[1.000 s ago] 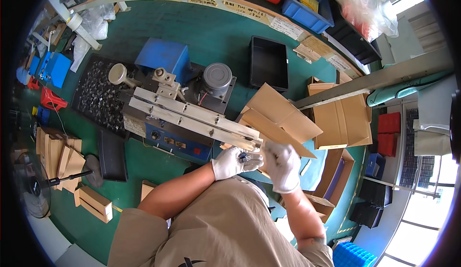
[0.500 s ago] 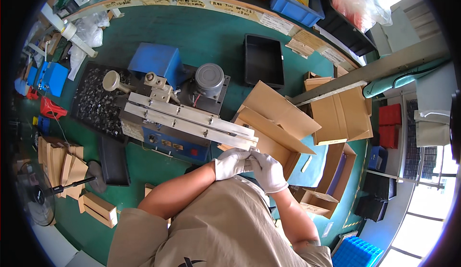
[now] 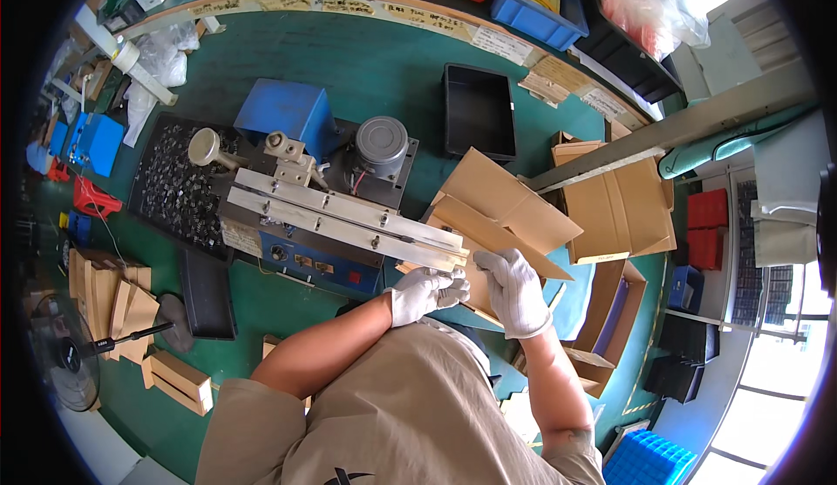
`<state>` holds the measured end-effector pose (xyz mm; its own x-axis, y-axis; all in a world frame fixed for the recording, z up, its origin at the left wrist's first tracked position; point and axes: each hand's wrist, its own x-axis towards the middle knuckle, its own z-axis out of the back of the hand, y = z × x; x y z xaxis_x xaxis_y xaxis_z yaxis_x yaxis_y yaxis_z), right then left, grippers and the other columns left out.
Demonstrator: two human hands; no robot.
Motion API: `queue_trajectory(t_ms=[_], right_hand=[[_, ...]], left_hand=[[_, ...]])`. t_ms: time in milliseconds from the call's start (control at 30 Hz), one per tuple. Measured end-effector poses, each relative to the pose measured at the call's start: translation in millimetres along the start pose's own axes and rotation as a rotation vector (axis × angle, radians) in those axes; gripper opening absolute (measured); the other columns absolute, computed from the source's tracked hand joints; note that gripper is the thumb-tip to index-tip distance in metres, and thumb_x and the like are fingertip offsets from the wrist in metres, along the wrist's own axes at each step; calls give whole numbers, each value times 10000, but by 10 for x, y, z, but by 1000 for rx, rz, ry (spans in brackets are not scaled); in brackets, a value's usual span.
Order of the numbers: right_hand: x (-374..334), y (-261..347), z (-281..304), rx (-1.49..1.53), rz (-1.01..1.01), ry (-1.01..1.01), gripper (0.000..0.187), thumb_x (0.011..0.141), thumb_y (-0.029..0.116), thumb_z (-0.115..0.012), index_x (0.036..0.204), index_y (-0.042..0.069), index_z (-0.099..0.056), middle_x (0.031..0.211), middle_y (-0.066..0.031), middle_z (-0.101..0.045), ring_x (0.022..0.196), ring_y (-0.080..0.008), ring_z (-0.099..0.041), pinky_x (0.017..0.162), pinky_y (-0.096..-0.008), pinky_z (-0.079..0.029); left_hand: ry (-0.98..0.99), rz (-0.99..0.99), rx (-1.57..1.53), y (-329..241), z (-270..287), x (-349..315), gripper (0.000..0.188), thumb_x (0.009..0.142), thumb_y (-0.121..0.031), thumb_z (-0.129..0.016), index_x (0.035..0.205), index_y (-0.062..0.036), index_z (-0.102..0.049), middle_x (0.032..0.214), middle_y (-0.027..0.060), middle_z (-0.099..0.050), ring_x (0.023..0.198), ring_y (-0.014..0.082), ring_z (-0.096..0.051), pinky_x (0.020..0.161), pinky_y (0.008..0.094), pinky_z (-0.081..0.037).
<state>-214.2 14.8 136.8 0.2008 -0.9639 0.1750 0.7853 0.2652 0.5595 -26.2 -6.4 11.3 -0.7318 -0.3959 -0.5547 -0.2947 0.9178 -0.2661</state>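
My left hand point(image 3: 427, 296), in a white glove, is just below the right end of the pale metal rail point(image 3: 357, 225) on a bench machine. Its fingers are curled together, and anything in them is too small to make out. My right hand point(image 3: 516, 295), gloved too, is to the right of the rail's end, over the near side of an open cardboard box point(image 3: 514, 263). Its fingers are bent inward and closed; their contents are hidden. Behind the rail the machine carries a grey round motor point(image 3: 381, 142) and a blue housing point(image 3: 283, 115).
A black tray point(image 3: 179, 180) of small dark metal parts lies left of the machine. Behind the box stands a black bin point(image 3: 479, 112). More cardboard boxes point(image 3: 615, 210) are at the right, and a slanted metal post point(image 3: 680, 128) crosses there. A fan point(image 3: 74, 354) stands at the far left.
My hands have parted. The right one has moved right and slightly up, over the box; the left has stayed near the rail's end, its fingers shifted a little.
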Motion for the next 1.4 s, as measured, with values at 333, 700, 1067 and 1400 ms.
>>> queue_trajectory(t_ms=[333,700,1067,1400], right_hand=[[233,121,-10,-40,149,47,421,784,-83,-582,1189,27,-606,1002,-174,-641,930,-383,-617,808,-449,-512],[297,252,-65,106,100,-188,416,775,-58,-699,1170,67,-654,984,-151,-667,900,-354,-649,788,-412,-534],[-295,-61,-546,-87,-215,189,244,810,207,-762,995,53,-722,914,-178,-680,832,-365,-662,735,-411,-538],[-82,23,-95,274,-224,-72,105,853,41,-720,949,38,-679,876,-114,-690,796,-259,-662,743,-344,-533]], left_hand=[[99,-27,45,-15,-23,-113,447,996,10,-434,1440,14,-381,1332,185,-560,1235,310,-583,1056,371,-499],[118,-14,196,-39,-108,-158,457,1034,-139,-506,1457,-22,-377,1319,171,-575,1190,297,-614,1009,362,-526],[424,44,-275,207,230,164,417,1042,-414,-479,1223,-42,-532,1175,142,-608,1074,289,-633,930,425,-538],[130,115,29,-43,52,-88,478,1043,-453,-459,1293,-55,-547,1125,140,-683,1024,261,-682,824,327,-527]])
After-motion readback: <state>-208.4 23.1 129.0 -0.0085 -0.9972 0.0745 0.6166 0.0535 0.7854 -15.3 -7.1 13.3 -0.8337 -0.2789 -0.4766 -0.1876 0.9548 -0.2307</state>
